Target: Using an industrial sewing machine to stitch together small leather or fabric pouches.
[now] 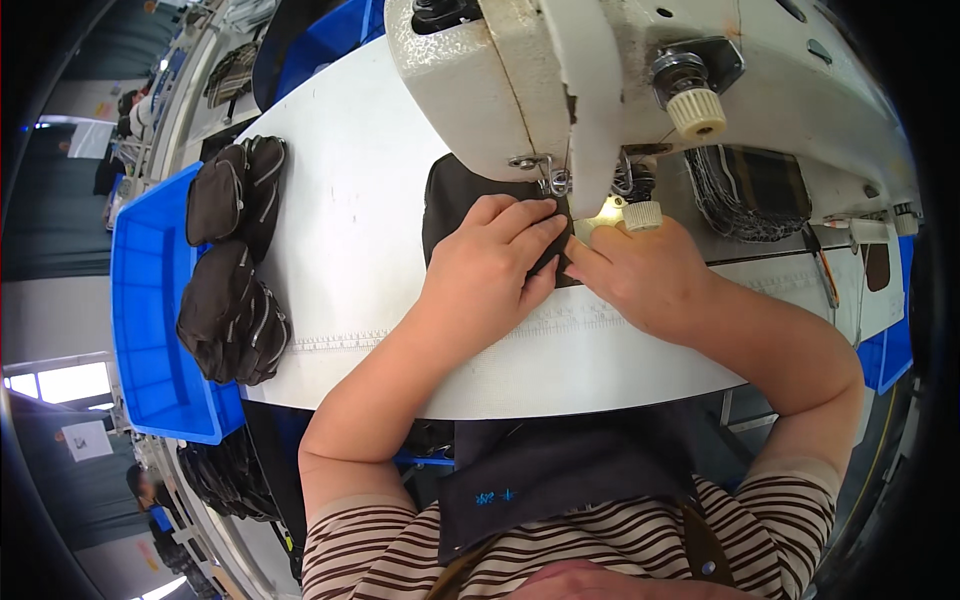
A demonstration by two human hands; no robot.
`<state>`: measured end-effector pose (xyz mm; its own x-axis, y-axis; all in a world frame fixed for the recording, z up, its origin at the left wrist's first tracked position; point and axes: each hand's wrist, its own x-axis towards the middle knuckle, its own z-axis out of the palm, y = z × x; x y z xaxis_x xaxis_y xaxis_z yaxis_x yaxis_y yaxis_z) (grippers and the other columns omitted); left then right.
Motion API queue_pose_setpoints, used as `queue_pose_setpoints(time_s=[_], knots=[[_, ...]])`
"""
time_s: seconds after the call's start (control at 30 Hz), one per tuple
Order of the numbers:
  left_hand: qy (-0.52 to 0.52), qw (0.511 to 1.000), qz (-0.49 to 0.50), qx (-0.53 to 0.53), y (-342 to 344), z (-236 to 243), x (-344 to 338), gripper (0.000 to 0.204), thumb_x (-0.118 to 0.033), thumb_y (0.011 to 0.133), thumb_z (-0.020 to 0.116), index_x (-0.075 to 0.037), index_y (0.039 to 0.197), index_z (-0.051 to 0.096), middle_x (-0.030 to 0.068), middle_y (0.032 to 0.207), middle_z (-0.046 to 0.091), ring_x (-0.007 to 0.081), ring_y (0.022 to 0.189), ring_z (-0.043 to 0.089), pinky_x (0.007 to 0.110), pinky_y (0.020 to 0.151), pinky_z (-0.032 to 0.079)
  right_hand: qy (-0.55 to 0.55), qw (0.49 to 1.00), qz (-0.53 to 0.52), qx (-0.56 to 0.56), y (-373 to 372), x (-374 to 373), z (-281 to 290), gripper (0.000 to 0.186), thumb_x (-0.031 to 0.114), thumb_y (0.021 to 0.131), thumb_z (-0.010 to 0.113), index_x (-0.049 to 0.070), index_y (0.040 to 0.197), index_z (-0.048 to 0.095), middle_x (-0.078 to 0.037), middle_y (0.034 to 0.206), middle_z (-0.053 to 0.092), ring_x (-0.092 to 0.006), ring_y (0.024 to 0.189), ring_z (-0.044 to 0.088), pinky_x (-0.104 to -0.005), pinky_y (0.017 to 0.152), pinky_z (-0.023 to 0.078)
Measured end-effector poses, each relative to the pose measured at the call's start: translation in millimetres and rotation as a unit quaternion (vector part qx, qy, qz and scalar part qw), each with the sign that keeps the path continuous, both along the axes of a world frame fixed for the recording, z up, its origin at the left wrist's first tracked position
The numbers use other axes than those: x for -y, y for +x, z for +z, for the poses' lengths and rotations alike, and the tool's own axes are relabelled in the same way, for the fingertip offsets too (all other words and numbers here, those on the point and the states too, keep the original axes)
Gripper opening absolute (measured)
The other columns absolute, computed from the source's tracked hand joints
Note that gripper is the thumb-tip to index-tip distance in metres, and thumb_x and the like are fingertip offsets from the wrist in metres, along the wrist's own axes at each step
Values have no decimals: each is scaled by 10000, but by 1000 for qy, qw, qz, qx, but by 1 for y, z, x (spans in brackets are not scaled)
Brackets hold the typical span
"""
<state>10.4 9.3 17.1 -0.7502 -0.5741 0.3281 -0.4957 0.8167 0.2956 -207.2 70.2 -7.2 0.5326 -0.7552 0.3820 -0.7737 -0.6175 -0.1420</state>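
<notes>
Clock face laid over the head view. I log the left hand [495, 258] just above centre, back up, its forearm slanting in from 7 o'clock with the elbow bent. Fingers point toward 1 to 2 o'clock, close together and slightly arched; thumb spread apart below them. Hand is mostly open, pressing flat on the dark fabric piece [447, 205] with no grip closed around it.

The right hand [645, 272] lies toward 2 o'clock, forearm angled in from the elbow at 4 o'clock. Wrist is bent, fingers half curled, index finger and thumb reaching toward 9 o'clock at the fabric's right edge. I cannot tell whether they pinch it.

Fabric piece: at 12 o'clock, on the white tabletop [345, 230], partly covered by the left hand, its upper right edge by the presser foot [560, 182] of the sewing machine [470, 100].

Surroundings: I note a stack of dark fabric pieces [752, 195] at 2 o'clock; dark zippered pouches [222, 300] at 9 to 10 o'clock, beside a blue bin [150, 345].
</notes>
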Motion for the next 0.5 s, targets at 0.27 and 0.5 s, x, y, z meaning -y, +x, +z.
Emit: queue_pose_setpoints(time_s=[0.27,0.5], knots=[[14,1000,3,-3,0,-1,2,385,-143,837,770,-53,1211,756,65,1266,730,285,1128,647,376,980,549,5,1000,-5,2,2,0,3,185,217,898,715,60,993,689,-32,766,618,-212,702,674,-369,604,516],[7,1000,5,-10,-2,-5,13,395,-126,818,767,-40,1203,755,74,1256,725,286,1129,641,367,957,568,-44,999,-23,-16,-2,6,-6,290,245,859,794,100,1106,752,-2,792,569,-162,697,649,-323,542,523]])
